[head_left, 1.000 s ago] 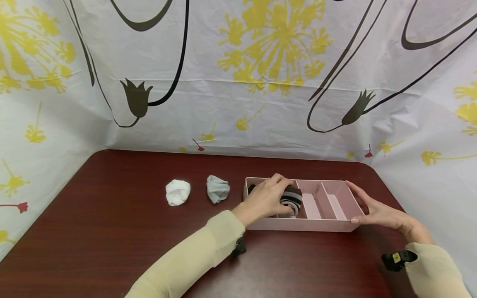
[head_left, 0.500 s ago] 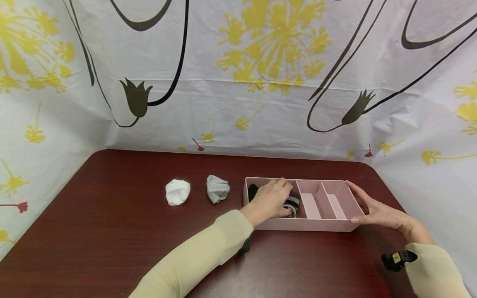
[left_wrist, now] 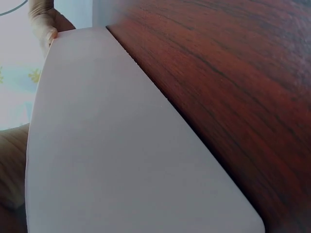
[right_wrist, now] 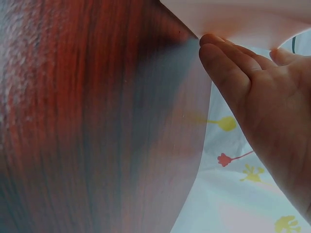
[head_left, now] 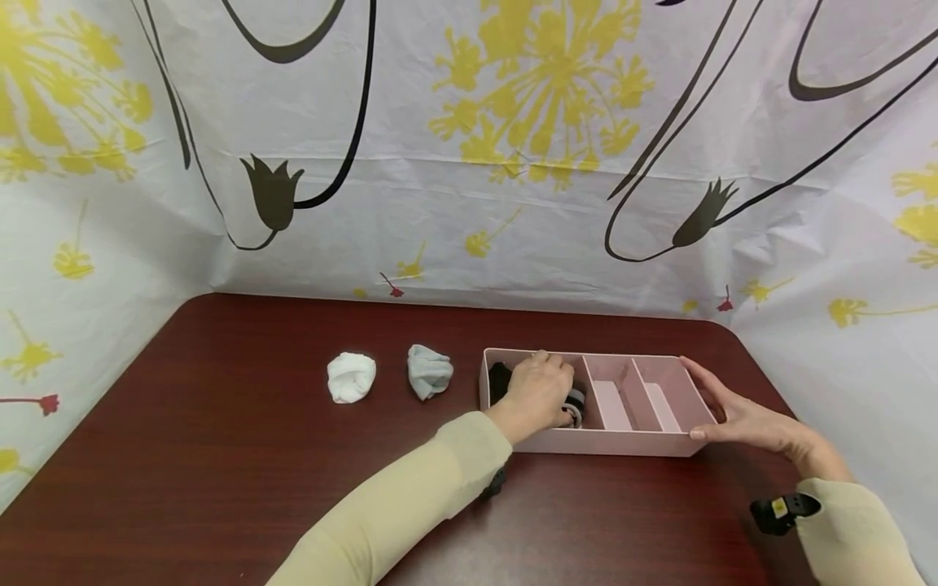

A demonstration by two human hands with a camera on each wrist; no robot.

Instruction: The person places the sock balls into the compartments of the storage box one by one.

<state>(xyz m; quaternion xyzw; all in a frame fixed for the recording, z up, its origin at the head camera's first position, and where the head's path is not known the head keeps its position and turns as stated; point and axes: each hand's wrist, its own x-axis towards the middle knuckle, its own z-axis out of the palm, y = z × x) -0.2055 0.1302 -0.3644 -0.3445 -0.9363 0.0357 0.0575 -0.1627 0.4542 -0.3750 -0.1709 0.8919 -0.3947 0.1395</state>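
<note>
A pink divided organizer box (head_left: 608, 443) sits on the table. My left hand (head_left: 538, 389) reaches down into its left part, fingers curled over a rolled striped sock (head_left: 576, 403) in grey and black. Most of the roll is hidden under the hand. Left of that hand, a black sock (head_left: 499, 379) lies in the box. My right hand (head_left: 743, 419) holds the box's right end, thumb at the near corner and fingers along the far side. In the right wrist view, the fingers of the right hand (right_wrist: 262, 92) press against the box wall (right_wrist: 248, 22).
A white balled sock (head_left: 351, 378) and a light grey balled sock (head_left: 428, 372) lie on the dark red table (head_left: 242, 423), left of the box. Two compartments show bare floors at the box's right. A patterned sheet (head_left: 410, 195) hangs behind the table.
My left hand has moved slightly right and lower into the box, and the striped roll has sunk between the walls. More of the black sock shows. The right hand stays on the box's end.
</note>
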